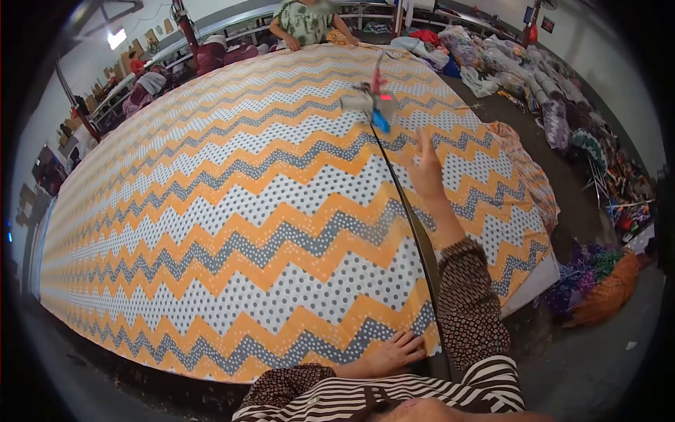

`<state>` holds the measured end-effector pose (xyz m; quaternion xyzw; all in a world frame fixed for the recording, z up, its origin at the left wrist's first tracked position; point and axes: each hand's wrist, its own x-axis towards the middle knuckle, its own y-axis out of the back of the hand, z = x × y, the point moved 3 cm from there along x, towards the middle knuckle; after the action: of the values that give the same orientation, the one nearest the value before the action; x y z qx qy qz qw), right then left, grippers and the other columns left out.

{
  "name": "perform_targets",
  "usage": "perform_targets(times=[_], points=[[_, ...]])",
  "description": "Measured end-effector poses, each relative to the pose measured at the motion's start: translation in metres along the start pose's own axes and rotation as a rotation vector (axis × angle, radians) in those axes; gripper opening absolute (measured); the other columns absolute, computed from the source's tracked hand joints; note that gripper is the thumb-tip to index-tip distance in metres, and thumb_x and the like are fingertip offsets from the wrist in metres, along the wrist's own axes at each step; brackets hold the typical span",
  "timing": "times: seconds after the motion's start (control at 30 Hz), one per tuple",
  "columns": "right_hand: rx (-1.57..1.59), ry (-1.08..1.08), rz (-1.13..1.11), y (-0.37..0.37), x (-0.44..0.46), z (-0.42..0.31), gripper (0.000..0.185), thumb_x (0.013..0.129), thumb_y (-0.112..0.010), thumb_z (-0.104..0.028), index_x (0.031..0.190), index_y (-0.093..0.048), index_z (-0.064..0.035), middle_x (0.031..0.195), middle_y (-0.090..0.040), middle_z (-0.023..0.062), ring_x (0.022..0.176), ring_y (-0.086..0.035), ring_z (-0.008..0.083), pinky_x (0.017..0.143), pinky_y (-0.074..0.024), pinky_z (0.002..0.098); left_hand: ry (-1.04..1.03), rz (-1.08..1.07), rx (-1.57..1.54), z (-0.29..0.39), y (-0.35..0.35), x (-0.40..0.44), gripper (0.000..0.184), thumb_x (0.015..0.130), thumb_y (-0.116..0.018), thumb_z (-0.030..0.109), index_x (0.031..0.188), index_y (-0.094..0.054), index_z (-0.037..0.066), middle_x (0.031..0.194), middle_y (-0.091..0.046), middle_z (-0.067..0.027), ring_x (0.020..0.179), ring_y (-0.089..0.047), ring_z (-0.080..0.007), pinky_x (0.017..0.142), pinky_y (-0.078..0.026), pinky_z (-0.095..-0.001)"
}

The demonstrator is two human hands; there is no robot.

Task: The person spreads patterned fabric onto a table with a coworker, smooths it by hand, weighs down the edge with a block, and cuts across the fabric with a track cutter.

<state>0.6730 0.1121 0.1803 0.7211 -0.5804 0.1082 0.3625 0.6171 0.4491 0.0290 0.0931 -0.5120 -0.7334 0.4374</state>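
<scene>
A wide cloth with orange, grey and white zigzags and dots (267, 232) covers the large table in front of me. Near the front edge, my left hand (397, 353) lies flat on it beside a long dark gap (408, 211). That gap splits the cloth lengthwise. At its far end is a motion-blurred device (371, 104) with blue and red parts, perhaps a cloth cutter; its exact kind is unclear. My right hand (426, 172) reaches forward over the cloth right of the gap. Its fingers are stretched out, apart from the device, and nothing shows in them.
At the far edge stands a person in a green patterned top (306, 24), hands at the cloth. Bundled fabrics (471, 56) line the right wall. A purple and orange heap (598, 281) lies on the floor at right. Crumpled cloth (524, 169) hangs over the table's right edge.
</scene>
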Motion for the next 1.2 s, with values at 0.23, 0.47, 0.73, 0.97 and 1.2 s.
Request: perform_targets(times=[0.23, 0.47, 0.73, 0.97, 1.2], points=[[-0.546, -0.336, -0.166, 0.12, -0.142, 0.105, 0.046, 0.078, -0.066, -0.017, 0.116, -0.049, 0.0011, 0.112, -0.056, 0.0205, 0.103, -0.056, 0.0337, 0.086, -0.0449, 0.0392, -0.024, 0.066, 0.157, -0.004, -0.015, -0.002, 0.036, 0.08, -0.047, 0.018, 0.116, -0.049, 0.015, 0.12, -0.045, -0.0095, 0.114, -0.042, -0.0253, 0.097, -0.034, -0.0395], [-0.773, -0.57, -0.181, 0.182, -0.266, 0.143, 0.022, 0.081, -0.058, -0.02, 0.088, -0.054, 0.0012, 0.083, -0.06, 0.0212, 0.083, -0.057, 0.041, 0.072, -0.0442, 0.0463, 0.029, -0.018, 0.073, 0.003, -0.006, 0.0, 0.044, 0.076, -0.058, 0.027, 0.117, -0.049, 0.013, 0.123, -0.044, -0.0123, 0.119, -0.038, -0.0297, 0.1, -0.03, -0.0422], [-0.293, -0.546, -0.093, 0.144, -0.309, 0.091, 0.019, 0.083, -0.055, -0.017, 0.085, -0.052, 0.0021, 0.08, -0.057, 0.0237, 0.079, -0.056, 0.0403, 0.069, -0.043, 0.0439, -0.021, -0.021, -0.025, 0.006, -0.003, 0.004, 0.053, 0.068, -0.068, 0.026, 0.114, -0.05, 0.007, 0.122, -0.043, -0.0152, 0.121, -0.036, -0.0336, 0.104, -0.029, -0.0447], [-0.125, -0.556, -0.03, 0.135, -0.31, 0.074, 0.016, 0.08, -0.057, -0.011, 0.079, -0.049, 0.0031, 0.069, -0.05, 0.0144, 0.068, -0.051, 0.023, 0.065, -0.0419, 0.0354, -0.015, 0.016, -0.037, 0.008, -0.006, 0.002, 0.061, 0.064, -0.069, 0.026, 0.117, -0.048, 0.005, 0.123, -0.043, -0.0148, 0.122, -0.035, -0.0332, 0.105, -0.027, -0.0451], [0.026, -0.634, -0.051, 0.15, -0.28, 0.042, 0.012, 0.08, -0.057, -0.005, 0.076, -0.048, 0.0012, 0.069, -0.045, 0.0034, 0.067, -0.044, 0.0127, 0.061, -0.0392, 0.0295, -0.103, -0.108, 0.399, 0.027, -0.089, 0.034, 0.047, 0.069, -0.062, 0.028, 0.107, -0.057, 0.003, 0.11, -0.055, -0.0116, 0.117, -0.043, -0.0304, 0.099, -0.027, -0.0525]])
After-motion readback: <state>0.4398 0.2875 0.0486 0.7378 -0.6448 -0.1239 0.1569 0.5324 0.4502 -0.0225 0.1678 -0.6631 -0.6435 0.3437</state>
